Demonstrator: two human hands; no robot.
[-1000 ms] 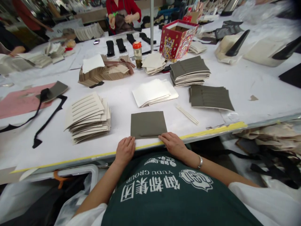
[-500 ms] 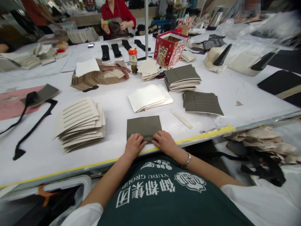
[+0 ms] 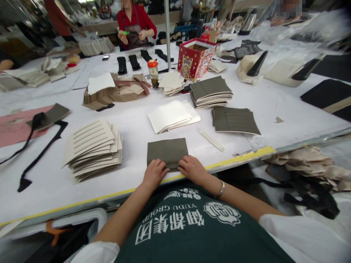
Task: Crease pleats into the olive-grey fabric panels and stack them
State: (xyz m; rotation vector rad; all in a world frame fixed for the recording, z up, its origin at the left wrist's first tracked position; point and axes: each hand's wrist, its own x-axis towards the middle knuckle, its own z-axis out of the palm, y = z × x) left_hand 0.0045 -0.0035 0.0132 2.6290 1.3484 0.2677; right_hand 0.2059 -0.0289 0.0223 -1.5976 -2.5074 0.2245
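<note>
A dark grey-green panel, which looks like leather or coated sheet, lies flat at the table's front edge. My left hand grips its near edge at the left, fingers bent over the top. At the right of that edge my right hand does the same, with a bracelet on the wrist. The panel's near strip between my fingertips looks folded or creased. My thumbs are partly hidden. Beyond the panel lies a stack of white sheets, and to its left a tall stack of cream pieces with slit lines.
Two dark grey stacks lie at the right, near thin pale strips. Behind stand a red box, an orange-lidded jar and a metal pole. Black straps lie left. A co-worker in red works across the table.
The view has tilted slightly, so the table's things sit a little lower. Both hands stay at the panel's near edge, and the panel has barely moved.
</note>
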